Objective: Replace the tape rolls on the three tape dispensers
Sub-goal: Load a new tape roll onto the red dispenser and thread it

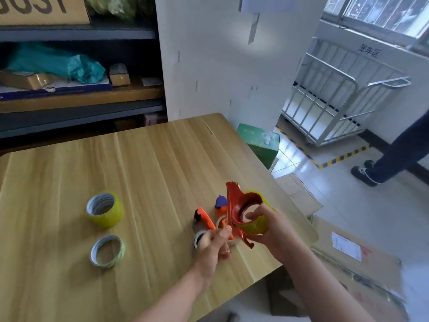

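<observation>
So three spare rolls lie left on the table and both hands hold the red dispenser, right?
No, two rolls, not three: a thick roll and a thin roll, per the head view. The left hand and right hand do hold the red dispenser.

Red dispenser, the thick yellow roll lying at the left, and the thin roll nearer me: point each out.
Red dispenser [231,205]: head view, on its upright metal frame.
Thick yellow roll [116,215]: head view, on its yellow outer side.
Thin roll [93,253]: head view, on its left rim.
</observation>
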Demonstrator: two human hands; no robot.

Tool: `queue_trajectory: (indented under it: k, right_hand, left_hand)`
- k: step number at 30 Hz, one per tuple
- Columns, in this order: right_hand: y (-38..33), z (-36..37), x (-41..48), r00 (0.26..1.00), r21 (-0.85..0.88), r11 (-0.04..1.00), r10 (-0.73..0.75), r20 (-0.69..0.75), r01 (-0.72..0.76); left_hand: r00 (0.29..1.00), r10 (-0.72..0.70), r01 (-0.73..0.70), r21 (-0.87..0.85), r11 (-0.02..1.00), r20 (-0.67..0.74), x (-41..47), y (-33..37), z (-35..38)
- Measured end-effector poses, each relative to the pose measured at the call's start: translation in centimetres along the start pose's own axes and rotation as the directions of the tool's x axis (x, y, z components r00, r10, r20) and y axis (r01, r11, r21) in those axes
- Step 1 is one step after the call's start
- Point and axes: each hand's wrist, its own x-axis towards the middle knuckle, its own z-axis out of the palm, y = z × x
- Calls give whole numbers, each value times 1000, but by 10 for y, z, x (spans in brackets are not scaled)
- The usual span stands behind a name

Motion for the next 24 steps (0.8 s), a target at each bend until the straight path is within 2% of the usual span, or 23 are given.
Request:
queue_trajectory:
  k: [2, 7, 12, 18, 20, 24]
  right_hand:
    - [5, -13, -2, 999, -69, 998, -11, -48, 8]
    - [20, -59, 2, 993, -113, 993, 4, -121, -17]
    - [18, -98, 13, 995, -171, 985, -20, -97, 3]
    - [10, -152, 32, 997, -324, 944, -78, -25, 66]
    - [10, -172, 40, 997, -368, 927, -81, 3, 76]
    - [15, -205, 57, 997, -475, 877, -36, 73, 66]
  left_hand:
    - [997, -62, 59, -66, 996, -47, -2, -20, 6]
    - [974, -201, 183, -162, 970, -104, 0, -59, 35]
    - [929, -326, 258, -325, 910, -175, 19, -83, 78]
    - [886, -443, 323, -503, 802, -138, 41, -122, 139]
    - [881, -454, 329, -520, 788, -131, 45, -141, 162]
    - [874, -446, 332, -433, 838, -192, 50, -175, 202]
